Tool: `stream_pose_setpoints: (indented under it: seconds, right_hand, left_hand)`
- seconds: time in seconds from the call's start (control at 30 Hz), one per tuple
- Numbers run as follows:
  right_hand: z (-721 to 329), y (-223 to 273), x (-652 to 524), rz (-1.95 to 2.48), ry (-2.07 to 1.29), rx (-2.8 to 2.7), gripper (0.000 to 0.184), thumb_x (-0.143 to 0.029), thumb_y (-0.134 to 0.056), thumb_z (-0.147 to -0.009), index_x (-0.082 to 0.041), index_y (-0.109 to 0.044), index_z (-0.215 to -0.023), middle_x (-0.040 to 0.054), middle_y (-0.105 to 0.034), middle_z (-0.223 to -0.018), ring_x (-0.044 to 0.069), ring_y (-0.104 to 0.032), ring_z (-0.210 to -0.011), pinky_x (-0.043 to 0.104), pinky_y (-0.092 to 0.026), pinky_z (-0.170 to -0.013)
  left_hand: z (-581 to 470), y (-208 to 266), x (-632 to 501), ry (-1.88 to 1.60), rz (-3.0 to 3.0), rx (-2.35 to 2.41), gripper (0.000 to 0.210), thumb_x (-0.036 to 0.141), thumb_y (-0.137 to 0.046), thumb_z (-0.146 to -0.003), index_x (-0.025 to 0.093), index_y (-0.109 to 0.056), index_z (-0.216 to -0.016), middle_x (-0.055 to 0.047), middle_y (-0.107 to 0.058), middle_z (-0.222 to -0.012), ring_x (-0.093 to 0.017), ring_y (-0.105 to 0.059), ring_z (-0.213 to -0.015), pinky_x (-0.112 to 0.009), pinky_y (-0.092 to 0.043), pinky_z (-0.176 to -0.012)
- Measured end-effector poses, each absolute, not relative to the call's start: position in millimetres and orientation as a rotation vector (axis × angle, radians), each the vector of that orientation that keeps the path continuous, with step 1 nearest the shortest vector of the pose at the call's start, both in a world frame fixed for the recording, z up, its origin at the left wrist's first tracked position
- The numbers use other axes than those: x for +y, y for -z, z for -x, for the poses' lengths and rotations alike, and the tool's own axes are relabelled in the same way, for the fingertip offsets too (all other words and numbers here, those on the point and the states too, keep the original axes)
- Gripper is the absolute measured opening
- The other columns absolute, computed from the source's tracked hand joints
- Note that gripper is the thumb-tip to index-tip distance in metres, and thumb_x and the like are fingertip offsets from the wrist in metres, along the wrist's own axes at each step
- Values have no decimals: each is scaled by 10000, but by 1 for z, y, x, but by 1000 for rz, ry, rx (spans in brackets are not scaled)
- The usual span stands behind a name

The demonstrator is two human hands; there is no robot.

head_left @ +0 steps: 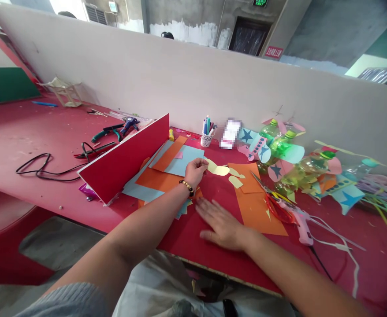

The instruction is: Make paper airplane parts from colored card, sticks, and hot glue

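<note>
We see a pale yellow paper piece (220,170) with a curved, wavy outline, its surface plain and unmarked. It is at the middle of the red tabletop (218,196), reaching rightward from the fingertips of our left hand (195,172). Two smaller yellow cutouts (236,182) lie just beyond its far end, at the edge of the orange sheets (258,215); one is rounded, the other slimmer and pointed.

Our left arm stretches forward from the lower left, the beaded bracelet (187,188) at the wrist and the back of the hand upward. Its grip pinches the near end of the yellow piece between thumb and fingers. Our right arm comes in from the lower right, and the right hand (220,225) is palm down over bare red surface, its grip spread and holding nothing, fingers pointing left and thumb apart. We cannot tell whether the whole palm touches.
</note>
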State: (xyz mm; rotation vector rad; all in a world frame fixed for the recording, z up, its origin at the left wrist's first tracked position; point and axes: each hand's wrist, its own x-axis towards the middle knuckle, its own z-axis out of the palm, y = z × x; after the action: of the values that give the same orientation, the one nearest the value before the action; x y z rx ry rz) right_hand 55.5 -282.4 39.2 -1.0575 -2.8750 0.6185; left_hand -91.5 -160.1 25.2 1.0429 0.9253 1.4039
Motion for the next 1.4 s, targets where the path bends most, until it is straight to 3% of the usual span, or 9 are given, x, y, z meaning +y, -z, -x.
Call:
stream_pose_setpoints:
  seconds: [0.07, 0.13, 0.27, 0.4, 0.73, 1.03, 1.2, 1.27, 1.4]
  right_hand:
    - [-63, -45, -295, 920, -799, -2845, 603, -542, -347, -924, -222, -344, -1435, 58, -295, -1508, 209, -245, -1393, 415, -223, -1139]
    - [-74, -45, -292, 1131, -696, -2641, 516, -464, -311, -957, -206, -438, -1385, 70, -401, -1456, 193, -343, -1350, 383, -305, -1108]
    - [-93, -26, -257, 1515, -220, -2461, 505, -392, -367, -934, -134, -475, -1355, 138, -433, -1425, 287, -313, -1354, 509, -285, -1099]
    - [-97, -12, -242, 1501, -77, -2469, 438, -339, -393, -921, -176, -541, -1300, 110, -507, -1351, 289, -394, -1268, 498, -343, -1061]
    - [-98, -14, -246, 1361, -129, -2396, 336, -244, -463, -883, -183, -645, -1159, 97, -605, -1176, 246, -510, -1087, 433, -424, -979]
    - [-98, -21, -252, 1253, -237, -2409, 337, -230, -448, -890, -199, -646, -1161, 100, -622, -1206, 248, -528, -1146, 464, -416, -999]
    - [-99, -28, -259, 1182, -454, -2389, 303, -295, -439, -915, -243, -694, -1071, 69, -682, -1105, 228, -599, -1078, 453, -413, -1018]
    - [-98, -27, -253, 1255, -473, -2370, 346, -345, -433, -921, -237, -641, -1175, 79, -637, -1209, 233, -558, -1157, 441, -412, -1025]
    - [-91, -22, -245, 1462, -307, -2545, 600, -488, -404, -912, -166, -379, -1417, 125, -328, -1487, 271, -258, -1385, 514, -241, -1115]
  left_hand:
    - [91, -25, -159, -1407, -1045, 922, 88, 181, -590, -641, 153, -570, -722, 43, -520, -559, -58, -485, -458, -179, -358, -454]
    - [90, -24, -157, -1407, -1046, 919, 81, 172, -588, -642, 151, -569, -718, 39, -527, -560, -61, -491, -454, -183, -364, -456]
    - [89, -22, -157, -1401, -1075, 934, 77, 157, -588, -644, 154, -573, -720, 42, -520, -537, -66, -496, -457, -181, -369, -459]
    - [89, -21, -158, -1383, -1089, 941, 64, 166, -584, -661, 155, -568, -721, 38, -524, -542, -65, -497, -457, -183, -367, -460]
    - [89, -21, -158, -1373, -1064, 927, 73, 166, -579, -666, 151, -568, -737, 40, -526, -559, -62, -501, -457, -188, -373, -482]
    - [88, -24, -160, -1376, -1072, 938, 58, 163, -583, -670, 153, -573, -726, 46, -502, -536, -69, -508, -468, -190, -378, -479]
    - [88, -25, -161, -1373, -1075, 935, 59, 160, -584, -664, 155, -574, -721, 48, -507, -528, -66, -495, -466, -191, -385, -487]
    - [88, -25, -162, -1369, -1079, 933, 55, 163, -585, -666, 154, -572, -719, 46, -510, -524, -70, -496, -466, -195, -387, -489]
    - [88, -27, -163, -1371, -1082, 935, 43, 163, -580, -672, 150, -567, -711, 37, -526, -542, -63, -484, -457, -192, -376, -477]
